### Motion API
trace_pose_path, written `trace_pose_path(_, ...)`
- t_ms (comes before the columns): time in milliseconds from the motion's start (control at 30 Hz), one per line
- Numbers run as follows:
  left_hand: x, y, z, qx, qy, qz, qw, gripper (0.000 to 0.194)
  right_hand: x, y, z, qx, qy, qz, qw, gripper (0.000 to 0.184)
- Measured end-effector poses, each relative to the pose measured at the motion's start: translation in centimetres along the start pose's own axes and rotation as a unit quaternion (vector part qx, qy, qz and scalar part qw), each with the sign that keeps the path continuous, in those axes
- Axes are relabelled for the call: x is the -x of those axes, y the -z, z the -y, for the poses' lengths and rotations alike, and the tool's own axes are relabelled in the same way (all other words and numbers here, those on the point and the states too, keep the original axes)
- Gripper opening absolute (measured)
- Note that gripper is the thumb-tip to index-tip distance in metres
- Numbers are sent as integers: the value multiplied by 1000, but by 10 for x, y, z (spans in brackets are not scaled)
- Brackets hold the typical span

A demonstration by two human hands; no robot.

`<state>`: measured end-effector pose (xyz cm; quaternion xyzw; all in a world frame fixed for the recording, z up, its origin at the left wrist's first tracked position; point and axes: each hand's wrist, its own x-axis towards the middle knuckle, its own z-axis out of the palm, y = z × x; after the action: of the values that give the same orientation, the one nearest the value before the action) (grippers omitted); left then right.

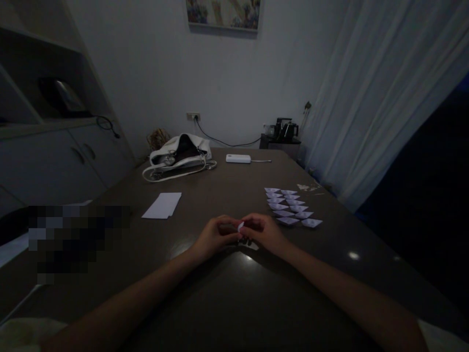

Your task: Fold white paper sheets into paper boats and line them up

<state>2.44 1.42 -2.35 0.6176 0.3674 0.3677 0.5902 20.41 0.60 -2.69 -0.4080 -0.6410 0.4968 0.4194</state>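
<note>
A small piece of folded white paper (240, 227) is pinched between my two hands, just above the table. My left hand (217, 234) grips it from the left with thumb and fingers. From the other side my right hand (264, 231) holds it too, its fingertips close to the left ones. Most of the paper is hidden behind the fingers. Folded paper boats (287, 221) stand in two rows to the right of my right hand. Off to the left lies a stack of white paper sheets (162, 205).
A white handbag (179, 156) rests at the table's far left. Near the back edge is a white power strip-like device (238, 159) with a short cable. Paper scraps (308, 187) lie by the right edge. A curtain (361, 88) hangs at the right.
</note>
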Motion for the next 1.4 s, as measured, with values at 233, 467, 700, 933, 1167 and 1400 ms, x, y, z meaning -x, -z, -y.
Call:
trace_pose_path(233,0,2,1,-12,-21,14,1000,34,0,1,-1,21,18,-6,1000,27)
trace_pose_path(467,-1,2,1,4,3,4,1000,36,3,-3,2,68,55,1,996,21)
trace_pose_path(700,1,-3,-1,-6,17,-44,999,38,4,-7,2,83,32,-24,996,25)
trace_pose_path(933,-1,-3,-3,40,17,-27,999,37,5,-7,-2,36,-2,-29,999,21)
trace_pose_path(1167,-6,-1,6,42,-18,-24,999,38,0,-4,-5,-44,-49,-30,997,30)
trace_pose_path(1400,-2,1,2,94,-3,-4,996,40,-2,-2,-7,-72,-19,-40,996,32)
